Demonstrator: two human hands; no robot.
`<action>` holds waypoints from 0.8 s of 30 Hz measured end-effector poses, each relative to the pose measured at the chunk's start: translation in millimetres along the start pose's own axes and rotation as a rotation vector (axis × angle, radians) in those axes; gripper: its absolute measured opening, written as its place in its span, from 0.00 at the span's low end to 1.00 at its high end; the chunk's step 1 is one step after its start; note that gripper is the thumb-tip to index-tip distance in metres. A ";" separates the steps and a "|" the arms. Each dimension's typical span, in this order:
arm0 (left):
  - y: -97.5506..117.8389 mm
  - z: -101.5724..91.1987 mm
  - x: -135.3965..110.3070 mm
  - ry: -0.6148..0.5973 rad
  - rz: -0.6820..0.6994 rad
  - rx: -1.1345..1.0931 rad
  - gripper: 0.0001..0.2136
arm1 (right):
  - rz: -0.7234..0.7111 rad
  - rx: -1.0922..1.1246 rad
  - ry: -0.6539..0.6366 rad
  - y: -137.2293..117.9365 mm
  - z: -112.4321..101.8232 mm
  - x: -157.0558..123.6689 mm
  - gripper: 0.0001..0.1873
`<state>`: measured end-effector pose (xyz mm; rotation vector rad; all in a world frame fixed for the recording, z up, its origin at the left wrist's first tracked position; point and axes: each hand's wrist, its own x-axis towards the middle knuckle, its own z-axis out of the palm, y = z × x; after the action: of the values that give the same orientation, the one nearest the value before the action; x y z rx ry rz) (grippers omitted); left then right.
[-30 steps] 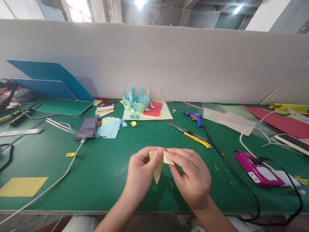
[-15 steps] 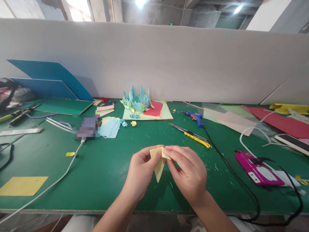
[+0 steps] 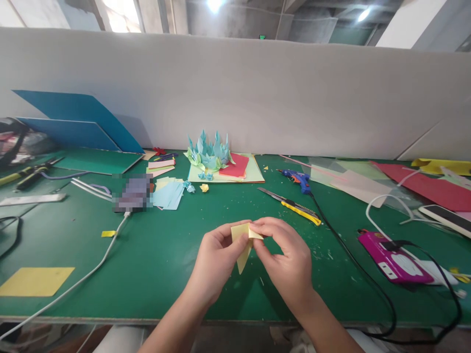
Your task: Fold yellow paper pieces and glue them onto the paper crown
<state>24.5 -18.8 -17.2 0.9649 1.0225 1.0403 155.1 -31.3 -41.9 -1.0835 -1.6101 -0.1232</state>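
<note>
A piece of folded yellow paper point(image 3: 241, 256) is held up between my two hands, over the front half of the green table. My left hand point(image 3: 217, 257) pinches it from the left, with the thumb flat across its face. At the paper's upper right, my right hand point(image 3: 285, 252) grips a small folded flap between thumb and fingertips. One pointed end hangs down below the left thumb. The fingers behind the paper are partly hidden. Beyond my hands lies a yellow utility knife point(image 3: 300, 212) with its blade out.
A blue and green folded-paper piece point(image 3: 209, 156) stands on paper sheets at the back. Right of it are a blue glue gun point(image 3: 302, 181) and a magenta power strip point(image 3: 393, 257) with cables. At left are light blue paper slips point(image 3: 168, 195) and a yellow sheet point(image 3: 39, 282).
The small flap at the paper's upper right now sticks out farther to the right. My right hand has tilted slightly, and the hanging point sits a little higher.
</note>
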 end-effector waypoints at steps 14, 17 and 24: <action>-0.7 1.1 0.0 -0.047 -0.004 -0.037 0.18 | -0.088 -0.121 0.000 0.9 -1.0 -0.8 0.06; -0.8 0.1 0.4 -0.047 0.010 -0.028 0.18 | -0.132 -0.145 -0.013 1.5 -1.8 0.1 0.08; 6.2 -2.3 0.5 -0.009 0.001 -0.079 0.26 | -0.257 -0.131 -0.103 7.6 -4.3 0.3 0.14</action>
<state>21.1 -16.5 -12.0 0.9046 0.9670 1.0685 163.5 -29.3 -43.5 -0.9905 -1.8512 -0.3530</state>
